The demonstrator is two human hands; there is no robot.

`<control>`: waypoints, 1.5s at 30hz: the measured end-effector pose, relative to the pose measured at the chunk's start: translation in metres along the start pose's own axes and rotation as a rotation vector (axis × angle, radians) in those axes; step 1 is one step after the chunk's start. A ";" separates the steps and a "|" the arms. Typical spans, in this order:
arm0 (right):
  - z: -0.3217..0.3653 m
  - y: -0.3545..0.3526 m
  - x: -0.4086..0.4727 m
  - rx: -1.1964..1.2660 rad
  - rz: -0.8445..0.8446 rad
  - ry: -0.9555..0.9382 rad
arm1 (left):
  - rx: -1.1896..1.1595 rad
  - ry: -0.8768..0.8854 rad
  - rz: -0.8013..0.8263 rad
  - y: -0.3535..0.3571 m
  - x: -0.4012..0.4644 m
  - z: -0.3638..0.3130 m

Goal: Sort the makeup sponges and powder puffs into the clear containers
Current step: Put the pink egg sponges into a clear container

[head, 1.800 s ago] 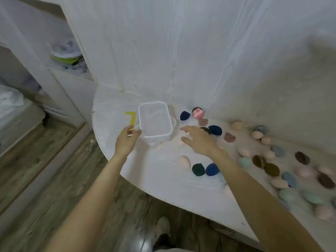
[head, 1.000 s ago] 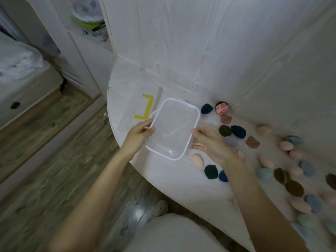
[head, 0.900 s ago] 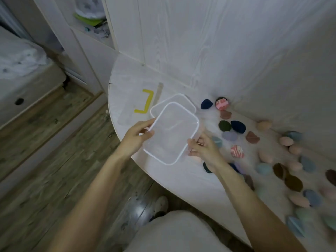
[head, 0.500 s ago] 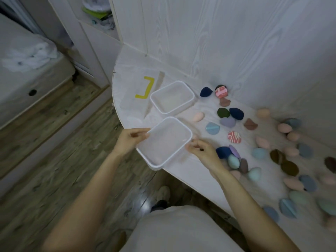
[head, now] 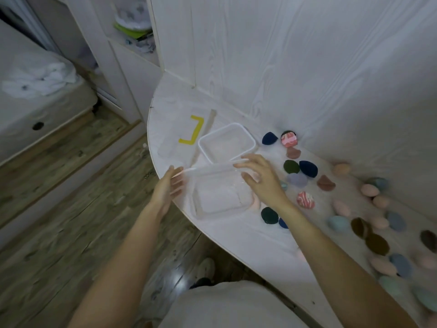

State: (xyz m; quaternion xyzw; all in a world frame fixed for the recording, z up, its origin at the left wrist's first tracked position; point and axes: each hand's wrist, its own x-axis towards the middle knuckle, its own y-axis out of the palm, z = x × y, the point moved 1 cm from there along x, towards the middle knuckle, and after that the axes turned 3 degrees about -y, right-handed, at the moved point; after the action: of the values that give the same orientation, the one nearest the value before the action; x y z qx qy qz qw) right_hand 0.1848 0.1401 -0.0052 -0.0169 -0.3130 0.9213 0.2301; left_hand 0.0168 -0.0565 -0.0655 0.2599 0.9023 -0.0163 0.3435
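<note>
White wood-grain table (head: pixel 236 237) now has both clear tubs apart: near container (head: pixel 220 192) down, far container (head: pixel 227 143) at 12 o'clock. Our left hand (head: pixel 169 188) and right hand (head: pixel 260 178) are loose-fingered and off it, so sponges (head: pixel 307 168) next.

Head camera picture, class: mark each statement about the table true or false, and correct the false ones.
1. Two clear containers stand on the table. True: the near container and the far container.
2. The far container is full of sponges. False: nothing shows in it.
3. A yellow tape mark lies left of the far container. True.
4. The right hand holds a sponge. False: its fingers are spread at the near container's rim, holding no sponge.
5. The sponges lie mostly left of the containers. False: they lie to the right, like the dark blue sponge.
</note>
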 end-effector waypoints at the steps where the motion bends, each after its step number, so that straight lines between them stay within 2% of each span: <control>1: -0.001 -0.001 0.009 -0.030 -0.026 -0.014 | 0.010 0.015 -0.025 -0.004 -0.001 0.002; 3: -0.003 -0.003 0.026 -0.059 -0.041 -0.023 | 0.143 0.048 -0.060 -0.011 -0.004 0.011; 5: -0.004 -0.003 0.039 -0.079 -0.030 -0.054 | 0.285 0.066 -0.012 -0.014 -0.006 0.019; 9: -0.012 -0.002 0.060 -0.137 -0.022 -0.101 | 0.413 0.086 0.070 -0.008 -0.002 0.018; 14: -0.029 0.003 0.084 -0.235 0.049 0.045 | 0.531 0.188 0.079 -0.009 0.003 0.016; 17: -0.037 0.016 0.097 -0.264 0.142 0.165 | 0.597 0.252 0.011 -0.006 0.007 0.011; 21: -0.038 0.030 0.115 -0.282 0.149 0.267 | 0.697 0.285 -0.143 0.006 0.016 0.007; 28: -0.037 0.018 0.107 -0.269 0.105 0.251 | 0.690 0.287 -0.196 0.015 0.016 0.006; 32: -0.030 0.002 0.077 -0.209 0.037 0.196 | 0.872 0.410 -0.289 0.016 -0.003 -0.001; 34: -0.028 -0.009 0.056 -0.192 -0.031 0.188 | 0.940 0.563 -0.332 0.020 -0.013 -0.005; 37: -0.035 -0.023 0.015 -0.198 -0.127 0.234 | 0.980 0.891 -0.216 0.039 -0.023 -0.007; 40: -0.054 -0.025 -0.025 -0.210 -0.170 0.301 | 1.117 1.156 0.081 0.080 -0.026 0.004; 42: -0.066 -0.026 -0.039 -0.248 -0.167 0.322 | 1.253 1.247 0.281 0.112 -0.021 0.021; 45: -0.074 -0.034 -0.033 -0.312 -0.161 0.325 | 1.634 1.229 0.370 0.152 -0.012 0.039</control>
State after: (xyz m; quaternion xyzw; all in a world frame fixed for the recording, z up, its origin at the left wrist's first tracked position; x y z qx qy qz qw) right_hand 0.2412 0.1917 -0.0489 -0.1752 -0.4109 0.8256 0.3446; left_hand 0.1210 0.0609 -0.0648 0.5113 0.5817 -0.4349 -0.4593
